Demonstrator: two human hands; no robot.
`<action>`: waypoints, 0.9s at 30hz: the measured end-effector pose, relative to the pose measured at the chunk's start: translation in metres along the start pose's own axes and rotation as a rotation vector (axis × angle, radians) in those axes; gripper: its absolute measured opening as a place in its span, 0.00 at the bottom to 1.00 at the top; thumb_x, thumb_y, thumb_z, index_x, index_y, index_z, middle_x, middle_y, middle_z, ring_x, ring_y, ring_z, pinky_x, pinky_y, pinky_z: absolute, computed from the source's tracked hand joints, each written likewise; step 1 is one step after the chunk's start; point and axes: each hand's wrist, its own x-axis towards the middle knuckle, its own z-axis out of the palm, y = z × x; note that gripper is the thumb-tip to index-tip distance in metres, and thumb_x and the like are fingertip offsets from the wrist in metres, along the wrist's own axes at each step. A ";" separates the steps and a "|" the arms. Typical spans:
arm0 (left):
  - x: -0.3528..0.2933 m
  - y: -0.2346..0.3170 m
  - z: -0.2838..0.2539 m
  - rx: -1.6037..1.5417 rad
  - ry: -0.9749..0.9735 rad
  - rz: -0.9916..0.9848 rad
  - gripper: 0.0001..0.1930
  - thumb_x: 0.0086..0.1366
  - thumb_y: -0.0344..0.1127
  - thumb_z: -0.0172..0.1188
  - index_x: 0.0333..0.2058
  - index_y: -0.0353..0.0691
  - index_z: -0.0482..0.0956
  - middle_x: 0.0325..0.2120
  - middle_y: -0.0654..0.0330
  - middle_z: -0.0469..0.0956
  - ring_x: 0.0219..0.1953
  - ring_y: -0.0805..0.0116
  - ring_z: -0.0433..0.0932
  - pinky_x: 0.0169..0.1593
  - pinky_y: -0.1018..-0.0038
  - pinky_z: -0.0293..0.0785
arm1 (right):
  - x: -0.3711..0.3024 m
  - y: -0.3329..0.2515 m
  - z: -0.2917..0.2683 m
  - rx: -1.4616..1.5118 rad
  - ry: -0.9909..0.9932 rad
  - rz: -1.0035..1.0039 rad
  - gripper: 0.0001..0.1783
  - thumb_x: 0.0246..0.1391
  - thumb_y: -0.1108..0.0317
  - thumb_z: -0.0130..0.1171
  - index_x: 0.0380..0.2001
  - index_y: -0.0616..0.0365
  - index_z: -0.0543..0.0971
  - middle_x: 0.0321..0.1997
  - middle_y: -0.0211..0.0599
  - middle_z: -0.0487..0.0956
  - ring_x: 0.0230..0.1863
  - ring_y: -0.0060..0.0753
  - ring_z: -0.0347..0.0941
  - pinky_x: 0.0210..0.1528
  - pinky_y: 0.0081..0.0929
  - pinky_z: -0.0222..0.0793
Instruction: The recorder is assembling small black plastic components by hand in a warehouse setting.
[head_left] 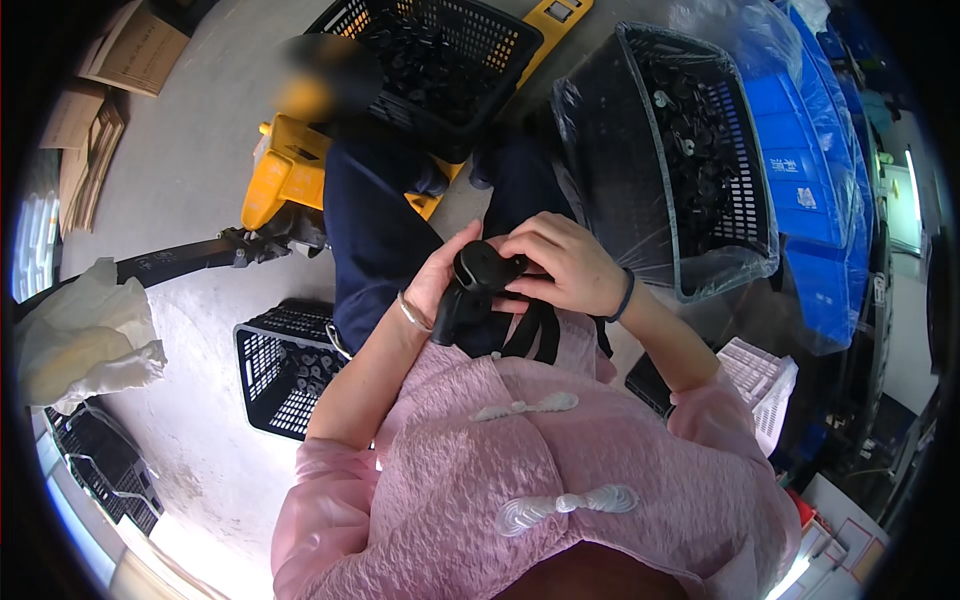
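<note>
Above my lap, both hands hold a black moulded plastic part (480, 267) with a rounded head and a thicker stem pointing down. My left hand (440, 272) is closed around its left side, the thumb up by the head. The fingers of my right hand (565, 262) are bent and pressed against the right side of the head; whether they pinch a smaller piece there is hidden. Black straps (540, 335) hang just below my right hand. A black crate (622, 150) draped in clear plastic, with many black parts inside, stands to the right of my hands.
Ahead, another black crate (455, 135) of black parts sits by a yellow pallet jack (290, 170). A smaller black crate (240, 375) stands on the floor at left. Blue bins (800, 170) are far right, a white crate (755, 375) near right, cardboard boxes (135, 45) far left.
</note>
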 end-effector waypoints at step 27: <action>0.002 -0.003 -0.009 0.242 0.038 0.152 0.19 0.65 0.41 0.40 0.47 0.33 0.64 0.38 0.48 0.71 0.36 0.62 0.74 0.37 0.73 0.75 | -0.026 0.009 -0.002 1.043 0.079 0.727 0.20 0.58 0.59 0.46 0.46 0.66 0.69 0.29 0.33 0.74 0.28 0.19 0.72 0.29 0.14 0.69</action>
